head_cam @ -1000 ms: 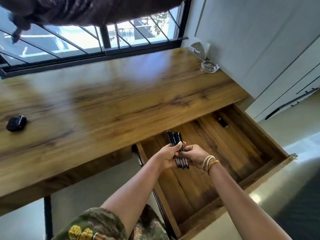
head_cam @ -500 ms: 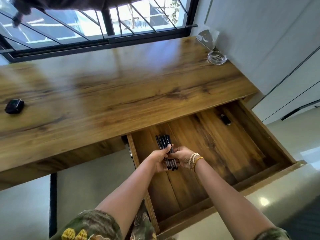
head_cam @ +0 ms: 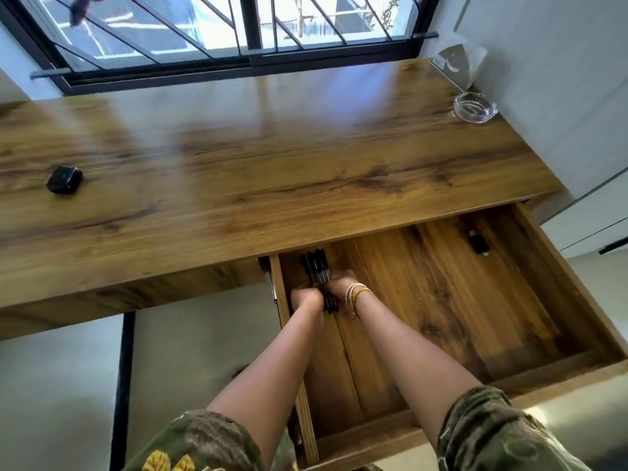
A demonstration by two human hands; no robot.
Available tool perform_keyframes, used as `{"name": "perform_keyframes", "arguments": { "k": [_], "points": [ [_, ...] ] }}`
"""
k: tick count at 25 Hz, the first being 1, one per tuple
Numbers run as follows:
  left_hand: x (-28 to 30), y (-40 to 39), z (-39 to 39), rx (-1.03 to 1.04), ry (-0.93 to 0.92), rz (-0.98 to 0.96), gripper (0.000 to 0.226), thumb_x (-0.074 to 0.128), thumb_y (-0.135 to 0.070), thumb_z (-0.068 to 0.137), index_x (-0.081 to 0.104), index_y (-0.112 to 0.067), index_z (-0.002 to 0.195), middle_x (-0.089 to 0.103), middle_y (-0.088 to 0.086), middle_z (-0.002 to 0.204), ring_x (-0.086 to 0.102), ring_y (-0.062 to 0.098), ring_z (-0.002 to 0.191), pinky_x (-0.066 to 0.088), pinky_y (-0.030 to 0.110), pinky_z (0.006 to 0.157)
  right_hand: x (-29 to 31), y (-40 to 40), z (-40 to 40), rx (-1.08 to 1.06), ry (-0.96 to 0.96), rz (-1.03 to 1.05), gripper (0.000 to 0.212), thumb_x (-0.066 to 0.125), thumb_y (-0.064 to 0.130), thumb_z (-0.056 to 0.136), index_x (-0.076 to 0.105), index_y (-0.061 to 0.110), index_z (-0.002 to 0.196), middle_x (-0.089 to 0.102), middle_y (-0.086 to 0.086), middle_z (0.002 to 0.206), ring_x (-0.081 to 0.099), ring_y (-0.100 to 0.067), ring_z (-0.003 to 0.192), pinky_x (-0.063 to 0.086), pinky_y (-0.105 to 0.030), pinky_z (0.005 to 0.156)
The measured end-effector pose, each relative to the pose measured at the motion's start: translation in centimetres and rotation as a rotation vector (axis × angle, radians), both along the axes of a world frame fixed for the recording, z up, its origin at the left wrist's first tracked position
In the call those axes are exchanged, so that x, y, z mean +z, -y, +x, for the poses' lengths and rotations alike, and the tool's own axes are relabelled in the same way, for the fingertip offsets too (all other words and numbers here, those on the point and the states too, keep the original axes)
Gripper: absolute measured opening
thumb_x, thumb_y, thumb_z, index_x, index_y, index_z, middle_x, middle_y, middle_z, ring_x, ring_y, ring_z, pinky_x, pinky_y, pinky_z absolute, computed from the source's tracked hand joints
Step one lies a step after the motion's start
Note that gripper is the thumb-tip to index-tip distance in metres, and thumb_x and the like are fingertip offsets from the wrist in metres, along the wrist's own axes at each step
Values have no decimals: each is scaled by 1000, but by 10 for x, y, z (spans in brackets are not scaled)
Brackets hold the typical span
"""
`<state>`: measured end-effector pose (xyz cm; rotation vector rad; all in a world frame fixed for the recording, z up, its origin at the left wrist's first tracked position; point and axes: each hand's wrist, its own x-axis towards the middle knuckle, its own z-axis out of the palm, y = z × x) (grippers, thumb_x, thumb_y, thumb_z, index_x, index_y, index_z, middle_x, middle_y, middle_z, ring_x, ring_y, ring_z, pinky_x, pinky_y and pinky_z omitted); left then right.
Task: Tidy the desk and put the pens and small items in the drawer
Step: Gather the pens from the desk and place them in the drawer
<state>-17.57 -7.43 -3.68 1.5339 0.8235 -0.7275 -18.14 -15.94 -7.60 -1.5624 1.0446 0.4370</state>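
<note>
A bundle of several black pens [head_cam: 317,266] lies low in the back left corner of the open wooden drawer [head_cam: 441,294], its far ends reaching under the desk's edge. My left hand [head_cam: 306,297] and my right hand [head_cam: 339,283] are both closed around the near part of the bundle, pressed together. The pens' near ends stick out between my wrists. A small black item [head_cam: 477,242] lies at the drawer's back right. On the wooden desk [head_cam: 272,171], a small black case [head_cam: 64,180] sits at the far left.
A clear glass ashtray [head_cam: 474,107] stands at the desk's back right corner, with a clear plastic bag [head_cam: 458,62] behind it against the wall. A barred window [head_cam: 238,28] runs along the back. White cabinets [head_cam: 594,215] stand to the right.
Both hands have carried the pen bundle down and forward, from above the drawer into its back left corner. The view has tilted so more of the desk and drawer shows.
</note>
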Motion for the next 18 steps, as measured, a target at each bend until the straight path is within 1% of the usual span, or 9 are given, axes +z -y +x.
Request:
{"name": "perform_keyframes", "arguments": {
  "k": [2, 3, 4, 6, 8, 11, 14, 15, 18],
  "points": [
    [6, 4, 1, 17, 34, 34, 25, 43, -7, 97, 54, -2, 119, 61, 15, 118, 58, 33, 109, 48, 35, 87, 21, -4, 5, 23, -29, -59, 39, 81, 22, 73, 60, 3, 100, 66, -13, 95, 66, -27, 92, 55, -34, 78],
    [8, 5, 1, 48, 37, 24, 30, 40, -7, 97, 56, -3, 122, 61, 17, 120, 58, 33, 110, 47, 34, 86, 22, -4, 8, 51, -45, -82, 35, 81, 23, 73, 61, 4, 95, 67, -13, 93, 68, -28, 91, 57, -34, 73],
    [9, 6, 3, 89, 37, 8, 33, 38, -8, 97, 58, -5, 123, 62, 17, 121, 58, 33, 109, 47, 33, 86, 23, -5, 10, 73, -68, -96, 37, 81, 25, 72, 63, 3, 95, 69, -14, 95, 70, -29, 94, 58, -34, 71],
    [8, 8, 5, 142, 35, -21, 37, 36, -10, 97, 60, -10, 124, 63, 17, 120, 60, 32, 107, 50, 35, 92, 22, -7, 11, 75, -82, -147, 45, 82, 27, 70, 65, -1, 101, 71, -18, 104, 69, -32, 100, 59, -37, 79],
    [6, 8, 7, 155, 21, -28, 37, 36, -11, 97, 63, -11, 121, 65, 17, 118, 62, 32, 105, 52, 40, 94, 22, -8, 11, 76, -87, -220, 46, 80, 26, 73, 65, -3, 106, 69, -21, 111, 66, -34, 106, 56, -36, 87],
    [5, 7, 8, 156, 16, -18, 36, 36, -15, 97, 65, -6, 117, 65, 18, 116, 62, 34, 105, 52, 37, 91, 18, -8, 10, 118, -88, -316, 36, 73, 20, 80, 65, -2, 106, 67, -22, 114, 64, -35, 109, 52, -32, 85],
    [2, 3, 7, 13, 63, 55, 34, 37, -13, 99, 60, -6, 122, 63, 16, 121, 59, 34, 110, 49, 34, 93, 16, -11, 6, 151, -110, -401, 30, 64, 16, 86, 63, -1, 111, 66, -22, 116, 63, -37, 110, 53, -35, 85],
    [3, 1, 7, -63, 79, 66, 33, 39, -11, 98, 59, -4, 124, 62, 17, 123, 59, 34, 113, 48, 32, 91, 16, -11, 5, 170, -116, -438, 30, 61, 16, 88, 62, 0, 113, 65, -22, 118, 62, -37, 111, 52, -36, 86],
    [3, -6, 6, -310, 136, 128, 34, 46, -5, 95, 54, 3, 127, 59, 21, 128, 58, 34, 117, 49, 33, 89, 17, -11, 1, 188, -125, -517, 29, 56, 16, 91, 61, 2, 116, 65, -20, 118, 63, -36, 111, 52, -35, 86]
  ]
}}
